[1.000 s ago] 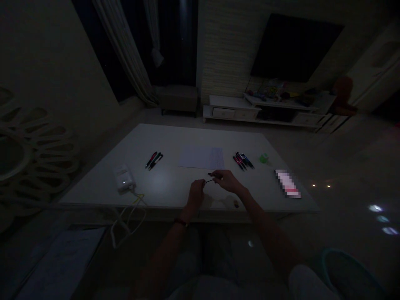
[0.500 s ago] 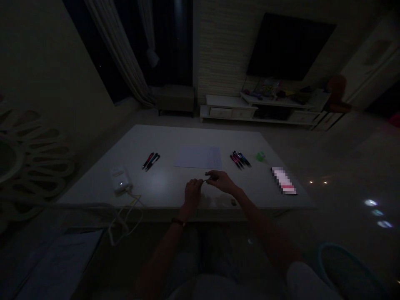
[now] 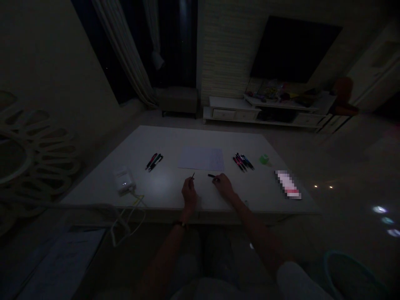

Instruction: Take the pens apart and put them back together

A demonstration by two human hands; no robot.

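My left hand is closed near the table's front edge, its fingers pinching a thin dark stick that looks like a pen refill and points up and away. To its right, my right hand grips a short, thicker dark pen barrel, tip toward the left. A gap separates the two pieces. Just beyond both hands lies a white sheet of paper with faint lines on its right part. The room is dim, so fine details of the held pieces are hidden.
Several pens lie left of the paper, and several more lie right of it. A small green object and a blurred phone are farther right. At the left stands a white box-like device with cables.
My hands, earlier together over one thin piece, have drawn apart, each keeping a separate part. The view has shifted slightly. A small item near my right wrist is now mostly covered by the forearm.
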